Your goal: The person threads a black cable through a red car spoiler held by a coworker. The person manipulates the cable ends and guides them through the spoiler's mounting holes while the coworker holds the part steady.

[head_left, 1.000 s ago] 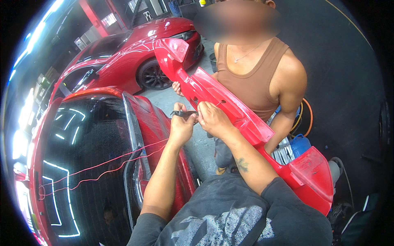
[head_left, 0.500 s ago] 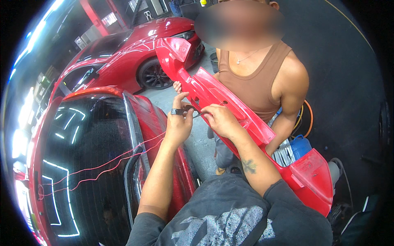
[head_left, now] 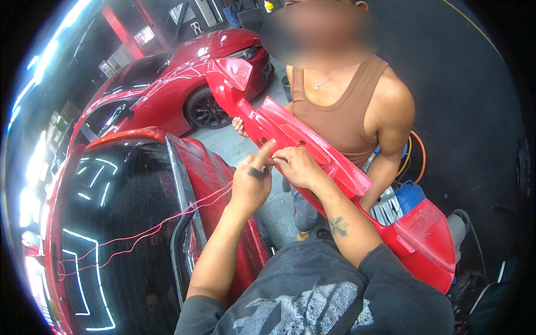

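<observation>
My left hand (head_left: 252, 181) is raised in front of a long red car spoiler (head_left: 329, 162). Its index finger points up and the rest are curled, with a dark patch at the knuckles smeared by motion. Close beside it, fingertips almost touching, my right hand (head_left: 298, 167) is closed in a pinch over the spoiler's near edge. Whatever either hand grips is too small or hidden. A person in a brown tank top (head_left: 343, 120) supports the spoiler from the far side, one hand (head_left: 239, 127) at its left part. Thin pink wires (head_left: 162, 223) run behind my left wrist.
At the left stands a red car with a dark rear window (head_left: 123, 212), the pink wires lying across it. Another red car (head_left: 184, 72) is parked behind. A blue container (head_left: 409, 198) and an orange hose (head_left: 422, 159) are behind the spoiler at right.
My left hand has turned and come down slightly, its index finger now raised. The thin dark piece seen between my hands no longer shows. My right hand stays pinched at the spoiler.
</observation>
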Demonstrator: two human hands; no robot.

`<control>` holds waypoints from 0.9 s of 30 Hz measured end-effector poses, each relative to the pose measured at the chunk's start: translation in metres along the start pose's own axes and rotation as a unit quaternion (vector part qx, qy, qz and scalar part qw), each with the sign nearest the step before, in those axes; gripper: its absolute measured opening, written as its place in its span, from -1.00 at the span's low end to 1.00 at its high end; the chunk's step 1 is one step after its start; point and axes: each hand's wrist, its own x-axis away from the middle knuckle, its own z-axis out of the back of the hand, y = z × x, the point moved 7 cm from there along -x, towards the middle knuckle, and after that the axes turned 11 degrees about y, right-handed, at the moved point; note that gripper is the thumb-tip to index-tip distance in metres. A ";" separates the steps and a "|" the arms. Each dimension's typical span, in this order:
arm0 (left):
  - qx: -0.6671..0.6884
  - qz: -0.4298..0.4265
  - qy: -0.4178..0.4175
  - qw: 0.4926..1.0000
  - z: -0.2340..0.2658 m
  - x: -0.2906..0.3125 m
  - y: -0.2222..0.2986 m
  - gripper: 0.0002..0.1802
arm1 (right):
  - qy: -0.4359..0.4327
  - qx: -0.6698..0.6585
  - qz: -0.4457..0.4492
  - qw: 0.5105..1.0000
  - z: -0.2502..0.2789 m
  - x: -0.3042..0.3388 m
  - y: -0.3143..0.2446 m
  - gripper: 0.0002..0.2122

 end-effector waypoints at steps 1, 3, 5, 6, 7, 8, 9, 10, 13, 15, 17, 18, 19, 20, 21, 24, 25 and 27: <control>-0.114 -0.073 -0.028 0.990 -0.003 0.007 0.007 -0.32 | 0.003 -0.018 -0.013 1.000 0.001 0.000 0.002 -0.83; -0.205 -0.145 -0.051 0.967 -0.005 0.023 0.013 -0.33 | -0.026 -0.038 -0.051 0.998 -0.002 -0.001 0.009 -0.83; -0.282 -0.216 -0.047 0.934 -0.011 0.034 0.020 -0.31 | -0.036 -0.057 -0.062 0.996 -0.007 -0.001 0.018 -0.85; -0.291 -0.223 -0.052 0.929 -0.013 0.038 0.016 -0.33 | -0.046 -0.061 -0.088 0.993 -0.008 -0.001 0.020 -0.84; -0.305 -0.234 -0.053 0.922 -0.015 0.042 0.015 -0.34 | -0.056 -0.065 -0.113 0.990 -0.008 -0.001 0.021 -0.83; -0.319 -0.243 -0.054 0.915 -0.016 0.045 0.014 -0.35 | -0.067 -0.068 -0.139 0.986 -0.007 0.000 0.023 -0.83; -0.316 -0.277 -0.038 0.907 -0.015 0.049 0.013 -0.37 | -0.094 -0.094 -0.202 0.970 -0.005 0.002 0.023 -0.80; -0.337 -0.284 -0.039 0.897 -0.015 0.051 0.009 -0.39 | -0.093 -0.083 -0.186 0.975 -0.009 -0.005 0.020 -0.80; -0.339 -0.289 -0.056 0.893 -0.018 0.059 0.004 -0.36 | -0.074 -0.017 -0.136 0.988 -0.005 -0.003 0.015 -0.80; -0.339 -0.281 -0.090 0.893 -0.018 0.065 0.001 -0.35 | -0.050 -0.030 -0.125 0.990 -0.004 -0.003 0.015 -0.81; -0.315 -0.269 -0.114 0.903 -0.010 0.065 0.001 -0.38 | -0.048 -0.033 -0.121 0.991 -0.003 -0.003 0.010 -0.83; -0.299 -0.264 -0.127 0.908 -0.006 0.062 0.005 -0.40 | -0.047 -0.026 -0.111 0.992 -0.003 -0.003 0.010 -0.83; -0.253 -0.244 -0.084 0.932 0.009 0.051 0.009 -0.47 | -0.046 -0.020 -0.102 0.994 -0.004 -0.003 0.009 -0.83; -0.204 -0.200 -0.013 0.958 0.026 0.037 0.012 -0.55 | -0.048 -0.015 -0.089 0.995 -0.006 -0.003 0.008 -0.83; -0.188 -0.149 0.024 0.971 0.038 0.022 0.010 -0.58 | -0.041 -0.010 -0.078 0.996 -0.007 -0.002 0.010 -0.83; -0.130 0.015 0.040 0.991 0.047 -0.021 -0.005 -0.61 | -0.034 -0.005 -0.083 0.996 -0.003 -0.001 0.008 -0.83; -0.094 0.093 -0.049 0.990 0.032 -0.019 -0.026 -0.53 | -0.036 0.003 -0.085 0.996 -0.003 -0.001 0.009 -0.83; -0.123 0.086 -0.178 0.972 0.009 -0.016 -0.034 -0.48 | -0.038 -0.002 -0.083 0.996 -0.002 -0.002 0.008 -0.82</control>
